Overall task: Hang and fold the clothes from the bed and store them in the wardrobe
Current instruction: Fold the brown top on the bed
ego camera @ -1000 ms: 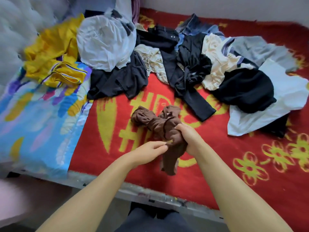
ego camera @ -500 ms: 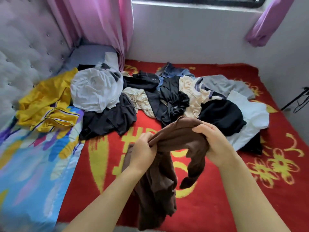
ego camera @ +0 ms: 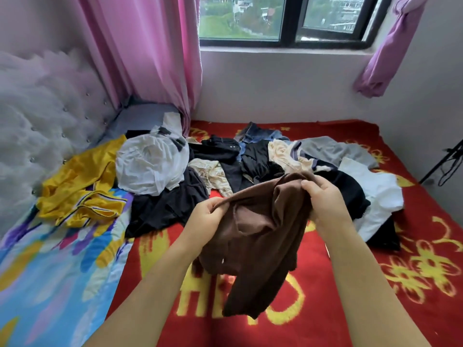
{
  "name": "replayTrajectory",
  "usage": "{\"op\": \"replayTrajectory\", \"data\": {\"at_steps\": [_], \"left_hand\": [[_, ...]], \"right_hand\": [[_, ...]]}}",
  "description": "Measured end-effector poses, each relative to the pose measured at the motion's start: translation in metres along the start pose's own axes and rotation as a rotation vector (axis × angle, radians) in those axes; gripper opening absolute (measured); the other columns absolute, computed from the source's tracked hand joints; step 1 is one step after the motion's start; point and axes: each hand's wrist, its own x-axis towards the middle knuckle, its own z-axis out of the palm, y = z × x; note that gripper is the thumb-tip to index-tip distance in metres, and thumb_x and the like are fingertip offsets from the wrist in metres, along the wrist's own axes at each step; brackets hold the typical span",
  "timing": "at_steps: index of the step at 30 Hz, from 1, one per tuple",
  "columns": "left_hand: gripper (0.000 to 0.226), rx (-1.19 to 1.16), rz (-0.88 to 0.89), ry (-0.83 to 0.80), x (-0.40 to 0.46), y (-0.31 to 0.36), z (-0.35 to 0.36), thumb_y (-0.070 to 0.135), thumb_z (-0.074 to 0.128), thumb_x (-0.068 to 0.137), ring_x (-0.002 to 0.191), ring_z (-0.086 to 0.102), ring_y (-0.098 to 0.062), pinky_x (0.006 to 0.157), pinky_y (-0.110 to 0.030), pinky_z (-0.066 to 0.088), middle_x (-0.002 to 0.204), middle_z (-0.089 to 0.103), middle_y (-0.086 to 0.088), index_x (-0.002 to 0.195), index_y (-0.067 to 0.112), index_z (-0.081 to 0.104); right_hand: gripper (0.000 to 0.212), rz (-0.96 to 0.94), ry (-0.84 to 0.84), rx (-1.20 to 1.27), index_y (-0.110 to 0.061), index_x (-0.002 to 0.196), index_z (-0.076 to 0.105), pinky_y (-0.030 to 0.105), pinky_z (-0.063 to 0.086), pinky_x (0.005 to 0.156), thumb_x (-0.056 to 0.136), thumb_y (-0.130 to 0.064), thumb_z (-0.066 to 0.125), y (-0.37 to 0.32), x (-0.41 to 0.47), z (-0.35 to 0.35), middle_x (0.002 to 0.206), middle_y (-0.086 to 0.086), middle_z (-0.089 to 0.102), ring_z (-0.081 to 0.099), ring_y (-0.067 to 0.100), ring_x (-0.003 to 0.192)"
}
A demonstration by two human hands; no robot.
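A crumpled dark-brown knit garment [ego camera: 260,236] is held up above the bed's red blanket with yellow flower pattern [ego camera: 413,259], its lower part hanging free toward the blanket. The left hand [ego camera: 205,216] is closed on the garment's upper left edge, the cloth pinched between thumb and curled fingers. The right hand [ego camera: 325,201] grips the upper right edge, fingers curled over the fabric. Which part of the garment each hand holds cannot be told, as the folds obscure its shape. Behind the held garment, a heap of unsorted clothes is spread across the blanket: a yellow striped-trim top [ego camera: 80,191] at far left, a white sheer blouse [ego camera: 150,166] beside it, a black garment [ego camera: 160,209] below the blouse, and a pale white cloth [ego camera: 375,191] at right. A blue multicoloured patterned quilt [ego camera: 50,271] covers the left of the bed. Pink curtains [ego camera: 145,51] hang beside the window [ego camera: 288,18].
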Motion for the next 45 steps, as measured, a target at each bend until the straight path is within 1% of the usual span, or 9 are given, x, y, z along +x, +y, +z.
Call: {"op": "replayTrajectory", "data": {"at_steps": [7,12,17,25,30,35,37,42,45], "left_hand": [[0.02,0.046,0.076,-0.122,-0.001,0.052,0.025,0.01,0.053,0.096,0.083,0.066,-0.018,0.077,-0.036,0.053,0.094,0.072,-0.018,0.095,0.005,0.072],[0.014,0.013,0.106,-0.213,-0.002,0.054,0.021,0.018,0.062,0.094,0.085,0.06,-0.018,0.081,-0.035,0.046,0.096,0.066,-0.018,0.105,0.01,0.064],[0.059,0.18,0.143,-0.497,-0.003,0.038,0.015,0.019,0.074,0.084,0.105,0.059,-0.002,0.092,-0.019,0.05,0.12,0.056,0.009,0.132,0.038,0.045],[0.014,0.117,0.238,-0.249,-0.016,0.014,0.034,0.006,0.057,0.095,0.088,0.057,-0.005,0.083,-0.031,0.047,0.092,0.067,0.006,0.101,0.016,0.066],[0.017,-0.233,0.186,-0.047,-0.006,0.037,0.009,0.012,0.056,0.095,0.075,0.062,-0.006,0.069,-0.025,0.049,0.082,0.071,0.003,0.087,0.013,0.071],[0.025,-0.441,0.084,-0.129,0.005,0.072,0.02,0.03,0.058,0.088,0.071,0.069,-0.013,0.065,-0.021,0.055,0.079,0.074,-0.006,0.083,0.014,0.076],[0.029,-0.412,0.043,-0.262,0.004,0.077,0.029,0.033,0.056,0.09,0.074,0.069,-0.019,0.067,-0.026,0.057,0.082,0.073,-0.011,0.085,0.012,0.076],[0.048,-0.379,-0.148,-0.279,-0.002,0.074,0.032,0.048,0.042,0.097,0.052,0.055,-0.014,0.05,-0.023,0.044,0.061,0.06,-0.005,0.083,0.018,0.076],[0.049,-0.185,0.007,-0.284,-0.013,0.07,0.026,0.062,0.047,0.091,0.076,0.064,-0.009,0.063,-0.019,0.049,0.088,0.066,0.0,0.111,0.02,0.064]], "right_hand": [[0.058,-0.281,-0.6,-0.512,-0.031,0.129,0.05,0.025,0.046,0.096,0.076,-0.018,0.069,0.021,-0.031,0.026,0.12,-0.005,0.06,0.057,0.007,0.113],[0.008,-0.405,-0.401,-0.567,-0.027,0.081,0.061,0.022,0.044,0.061,0.089,-0.024,0.063,0.023,-0.027,0.016,0.071,-0.011,0.064,0.056,0.002,0.066],[0.049,-0.343,-0.098,-0.266,-0.013,0.059,0.056,0.032,0.041,0.058,0.101,-0.035,0.046,0.002,-0.017,0.01,0.054,-0.008,0.055,0.049,0.006,0.055],[0.05,-0.025,-0.164,0.232,-0.013,0.064,0.075,0.021,0.055,0.055,0.102,-0.028,0.046,-0.015,-0.01,0.005,0.062,0.004,0.07,0.067,0.013,0.056],[0.04,-0.166,0.025,-0.089,-0.016,0.077,0.069,0.033,0.05,0.078,0.101,-0.039,0.047,-0.002,0.006,-0.017,0.08,0.007,0.069,0.065,0.021,0.081],[0.055,-0.29,-0.554,-0.333,-0.054,0.13,0.045,0.023,0.042,0.1,0.079,-0.064,0.063,0.005,-0.012,-0.009,0.126,-0.02,0.059,0.051,-0.003,0.123],[0.057,-0.333,-0.684,-0.295,-0.052,0.13,0.045,0.021,0.048,0.095,0.079,-0.048,0.07,0.004,-0.019,0.006,0.121,-0.019,0.062,0.057,-0.001,0.117],[0.011,-0.536,-0.313,-0.34,-0.025,0.095,0.069,0.015,0.049,0.075,0.096,-0.023,0.058,-0.002,-0.022,0.015,0.087,-0.011,0.071,0.065,0.002,0.084],[0.018,-0.411,-0.221,-0.161,-0.019,0.085,0.065,0.018,0.049,0.065,0.099,-0.02,0.054,-0.004,-0.019,0.011,0.073,-0.012,0.069,0.063,0.001,0.07]]}}
